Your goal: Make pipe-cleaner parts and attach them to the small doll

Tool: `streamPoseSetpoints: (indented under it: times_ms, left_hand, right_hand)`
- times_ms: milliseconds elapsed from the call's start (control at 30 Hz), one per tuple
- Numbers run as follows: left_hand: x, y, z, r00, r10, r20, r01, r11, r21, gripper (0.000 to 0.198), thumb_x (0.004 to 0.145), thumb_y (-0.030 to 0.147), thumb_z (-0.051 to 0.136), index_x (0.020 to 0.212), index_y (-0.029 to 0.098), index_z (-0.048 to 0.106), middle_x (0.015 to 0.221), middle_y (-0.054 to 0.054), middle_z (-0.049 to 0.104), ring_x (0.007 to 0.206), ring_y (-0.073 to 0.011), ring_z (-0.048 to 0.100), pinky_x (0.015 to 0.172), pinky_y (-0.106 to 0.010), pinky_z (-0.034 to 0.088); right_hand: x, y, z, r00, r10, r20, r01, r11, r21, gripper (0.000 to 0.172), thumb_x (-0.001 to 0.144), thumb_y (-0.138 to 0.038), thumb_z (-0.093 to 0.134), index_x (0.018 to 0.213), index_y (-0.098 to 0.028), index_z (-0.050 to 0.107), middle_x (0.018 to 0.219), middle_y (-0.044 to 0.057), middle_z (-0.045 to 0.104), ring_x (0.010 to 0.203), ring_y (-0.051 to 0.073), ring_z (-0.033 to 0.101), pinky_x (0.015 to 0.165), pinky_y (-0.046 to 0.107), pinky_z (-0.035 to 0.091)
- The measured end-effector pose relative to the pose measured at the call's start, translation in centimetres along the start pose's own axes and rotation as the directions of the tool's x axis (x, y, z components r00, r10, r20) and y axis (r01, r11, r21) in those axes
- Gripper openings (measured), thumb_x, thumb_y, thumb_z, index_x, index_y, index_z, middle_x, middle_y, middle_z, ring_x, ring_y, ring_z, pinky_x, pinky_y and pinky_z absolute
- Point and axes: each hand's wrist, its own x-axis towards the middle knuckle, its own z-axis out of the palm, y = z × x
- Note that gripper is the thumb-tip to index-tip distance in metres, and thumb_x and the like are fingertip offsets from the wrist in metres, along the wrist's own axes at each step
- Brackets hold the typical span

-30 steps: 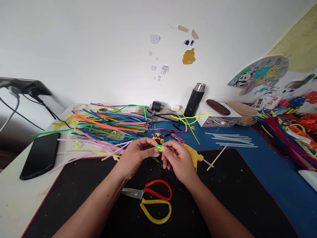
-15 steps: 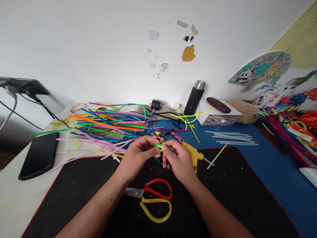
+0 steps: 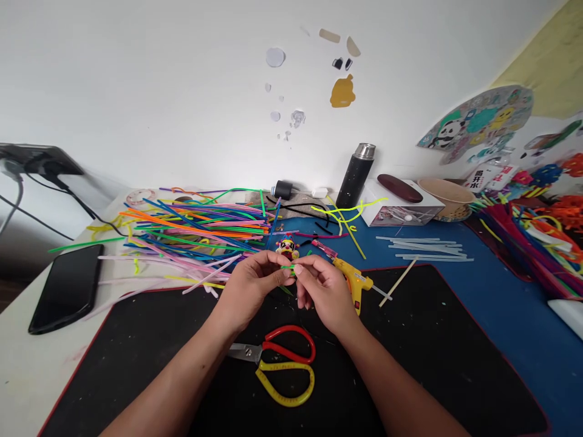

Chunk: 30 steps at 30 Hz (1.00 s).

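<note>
My left hand (image 3: 253, 284) and my right hand (image 3: 327, 292) meet over the back of the black mat. Both pinch a small bent piece of green pipe cleaner (image 3: 293, 269) between thumb and fingertips, which cover most of it. Just behind the fingers stands a small colourful figure (image 3: 287, 246). A yellow glue gun (image 3: 356, 280) lies right beside my right hand, partly hidden by it. Below my hands, scissors with one red and one yellow handle (image 3: 286, 366) rest on the mat, their blades partly behind my left forearm.
Many loose pipe cleaners (image 3: 204, 227) spread across the left back. A phone (image 3: 67, 289) lies far left. Clear glue sticks (image 3: 428, 247) and a wooden stick (image 3: 398, 283) are on the right, before a black thermos (image 3: 355, 179), a white box (image 3: 401, 209) and a bowl (image 3: 449, 194).
The green piece has turned between my fingertips, and less of it shows now. My hands stay almost in place. The whole view has shifted slightly.
</note>
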Motion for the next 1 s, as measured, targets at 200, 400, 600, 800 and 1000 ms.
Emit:
streamPoseSetpoints:
  times_ms: [200,400,600,800,1000]
  left_hand:
    - [0.0,-0.1,0.1,0.999,-0.032,0.003,0.032,0.999,-0.01,0.037,0.064,0.038,0.1,0.086,0.016,0.079,0.085,-0.003,0.076,0.08,-0.0164,0.07,0.081,-0.028,0.059]
    - [-0.1,-0.1,0.3,0.997,-0.073,-0.026,0.072,0.996,-0.057,0.038,0.065,0.038,0.1,0.088,0.016,0.079,0.091,-0.003,0.074,0.086,-0.0166,0.069,0.083,-0.029,0.062]
    - [0.1,-0.4,0.2,0.995,-0.101,-0.008,0.1,0.993,-0.062,0.034,0.074,0.045,0.094,0.08,0.016,0.076,0.087,-0.001,0.068,0.083,-0.0135,0.066,0.083,-0.027,0.064]
    - [0.2,-0.5,-0.1,0.985,-0.172,-0.005,0.172,0.985,0.028,0.042,0.072,0.051,0.093,0.085,0.016,0.076,0.084,-0.001,0.07,0.077,-0.0134,0.069,0.075,-0.025,0.063]
    - [0.2,-0.5,-0.1,0.975,-0.222,0.012,0.219,0.967,0.134,0.053,0.07,0.062,0.09,0.086,0.015,0.071,0.071,-0.001,0.071,0.06,-0.013,0.068,0.058,-0.022,0.056]
  right_hand:
    - [0.3,0.4,-0.2,0.999,0.02,-0.026,-0.019,0.999,0.038,0.035,0.091,-0.054,0.072,0.091,-0.019,0.066,0.051,-0.009,0.053,0.04,0.01,0.054,0.04,0.02,0.04]
    - [0.2,0.4,-0.4,0.999,0.022,-0.043,-0.02,0.999,0.044,0.034,0.09,-0.053,0.073,0.088,-0.02,0.064,0.049,-0.01,0.049,0.038,0.01,0.051,0.038,0.02,0.038]
    - [0.2,0.6,-0.3,0.999,0.017,-0.033,-0.016,1.0,0.012,0.028,0.091,-0.048,0.071,0.087,-0.02,0.064,0.049,-0.01,0.049,0.037,0.01,0.05,0.039,0.02,0.038]
    - [0.1,1.0,-0.2,0.999,-0.033,-0.039,0.03,0.997,-0.072,0.022,0.093,-0.042,0.068,0.087,-0.021,0.065,0.05,-0.009,0.051,0.039,0.01,0.049,0.041,0.021,0.037]
    - [0.0,1.5,-0.5,0.995,-0.092,-0.039,0.083,0.976,-0.201,0.017,0.097,-0.037,0.063,0.089,-0.021,0.066,0.057,-0.007,0.056,0.043,0.01,0.052,0.046,0.022,0.04]
